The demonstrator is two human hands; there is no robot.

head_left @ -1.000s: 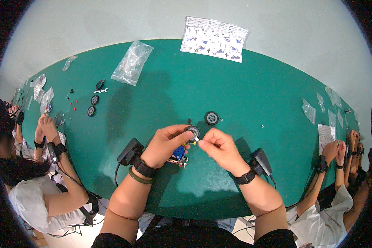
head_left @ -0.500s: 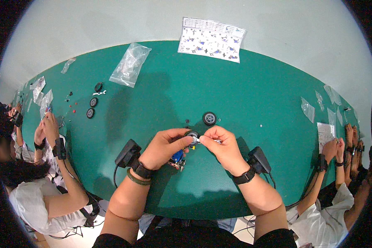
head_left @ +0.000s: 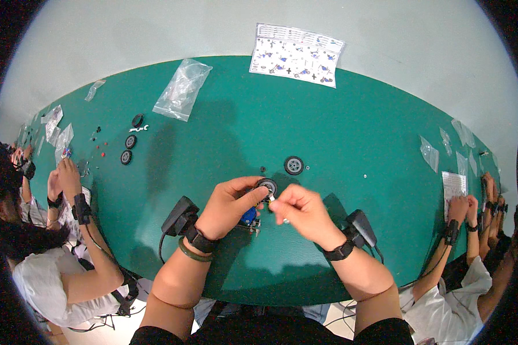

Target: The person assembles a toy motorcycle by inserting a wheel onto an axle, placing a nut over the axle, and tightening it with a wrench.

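My left hand (head_left: 229, 206) grips a small blue model with metal parts (head_left: 249, 217), a black wheel (head_left: 267, 186) at its top between my fingertips. My right hand (head_left: 303, 211) is pinched on a tiny white part right beside that wheel. A second black wheel with a grey hub (head_left: 293, 165) lies on the green table (head_left: 351, 138) just beyond my hands, with a few tiny loose parts near it. Each wrist wears a black band with a black box lying on the table beside it.
A printed instruction sheet (head_left: 296, 54) lies at the table's far edge, a clear plastic bag (head_left: 182, 89) to its left. Several wheels and small parts (head_left: 129, 141) lie at far left near another person's hands (head_left: 63, 178). At right, a third person's hands (head_left: 463, 208) work over a sheet.
My hands stay together at the wheel. The view has shifted slightly, so the table items sit a little higher in the picture than a second ago.
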